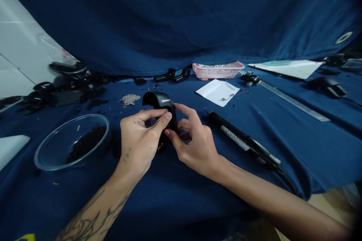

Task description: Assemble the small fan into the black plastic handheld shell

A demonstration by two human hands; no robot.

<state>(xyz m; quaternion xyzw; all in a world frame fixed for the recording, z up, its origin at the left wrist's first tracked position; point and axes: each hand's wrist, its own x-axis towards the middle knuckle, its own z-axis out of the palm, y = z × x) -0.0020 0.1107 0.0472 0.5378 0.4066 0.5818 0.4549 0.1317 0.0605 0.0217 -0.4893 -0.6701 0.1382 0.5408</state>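
A curved black plastic housing (161, 100) with small white lettering stands between my hands, just above the blue cloth. My left hand (143, 135) pinches it from the left, thumb and forefinger on its face. From the right, my right hand (195, 139) grips its lower side with the thumb, while the forefinger reaches along the edge. The inside of the housing and part of its lower end are hidden by my fingers. To the right of my hands lies a black corded electric screwdriver (244, 139) with a thin tip pointing away from me.
At the left stands a clear round tub (73, 120) with small black pieces. Behind it are a pile of tiny silvery parts (130, 99) and black plastic parts (68, 94). White paper (217, 91), a pink basket (217, 70) and a metal ruler (295, 101) lie further back.
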